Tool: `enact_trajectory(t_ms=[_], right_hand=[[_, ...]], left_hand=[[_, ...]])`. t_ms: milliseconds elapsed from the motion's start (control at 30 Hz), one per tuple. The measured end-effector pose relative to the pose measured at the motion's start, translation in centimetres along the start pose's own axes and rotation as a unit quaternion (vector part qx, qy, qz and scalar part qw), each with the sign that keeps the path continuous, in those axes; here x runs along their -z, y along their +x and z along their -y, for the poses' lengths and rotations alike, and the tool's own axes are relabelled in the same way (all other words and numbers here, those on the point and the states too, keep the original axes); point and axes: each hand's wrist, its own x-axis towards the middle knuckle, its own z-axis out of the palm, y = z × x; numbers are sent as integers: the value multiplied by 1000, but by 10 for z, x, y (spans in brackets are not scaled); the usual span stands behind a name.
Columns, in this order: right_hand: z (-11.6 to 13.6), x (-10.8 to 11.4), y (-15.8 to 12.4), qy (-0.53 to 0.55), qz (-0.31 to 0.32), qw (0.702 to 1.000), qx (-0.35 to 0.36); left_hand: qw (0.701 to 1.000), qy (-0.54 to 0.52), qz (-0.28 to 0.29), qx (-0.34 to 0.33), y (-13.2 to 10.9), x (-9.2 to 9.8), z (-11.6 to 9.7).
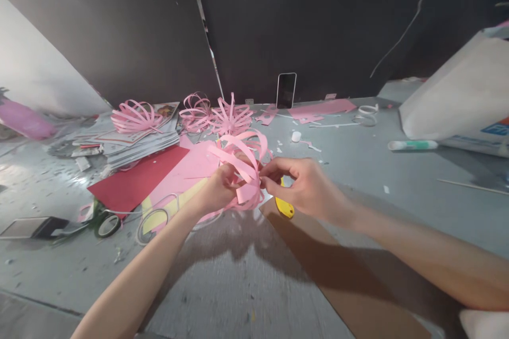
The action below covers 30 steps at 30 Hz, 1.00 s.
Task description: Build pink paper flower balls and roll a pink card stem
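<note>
A ball of looped pink paper strips [253, 169] is held between my two hands in the middle of the head view. My left hand [217, 190] pinches its left side, with a strip between the fingers. On the right side of the ball, my right hand [300, 185] has thumb and forefinger closed on a strip; the exact pinch point is small. Below that hand lies a yellow object [284, 207], partly hidden, on a brown board [334, 270]. Similar pink strip balls sit behind, one [231, 116] beyond my hands and another [136, 116] on a paper stack.
A phone [286, 91] leans against the dark back panel. Red card [139, 180], the paper stack [139, 143] and green-handled scissors [106, 224] lie at left. A glue tube [413, 145], a white bag [449, 90] and a thin stick [473, 186] are at right.
</note>
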Motion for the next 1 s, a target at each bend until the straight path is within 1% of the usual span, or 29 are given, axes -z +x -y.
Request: enact_trajectory(t_ms=[100, 167, 267, 367, 467, 600, 700, 800, 1000], right_hand=[[5, 0, -1, -15, -9, 1000, 3], [8, 0, -2, -21, -12, 1000, 3], [12, 0, -3, -27, -11, 1000, 1], [13, -2, -5, -34, -9, 999, 0], [13, -4, -7, -45, -10, 999, -3], [14, -5, -8, -64, -12, 998, -6], [15, -4, -8, -71, -6, 997, 1], [16, -4, -9, -74, -6, 997, 21], [19, -3, -11, -89, 6, 995, 53]], left_hand=[[999, -38, 13, -17, 0, 0, 0], [998, -59, 3, -25, -2, 0, 1], [998, -59, -13, -11, -4, 1, 0], [999, -55, 2, -2, -5, 4, -4], [998, -65, 17, -8, -5, 6, -6], [999, -38, 16, -29, -6, 7, -5], [999, -24, 9, -25, -8, 5, -4], [999, -29, 12, -23, -9, 6, -9], [997, 3, 31, -68, -8, 11, -19]])
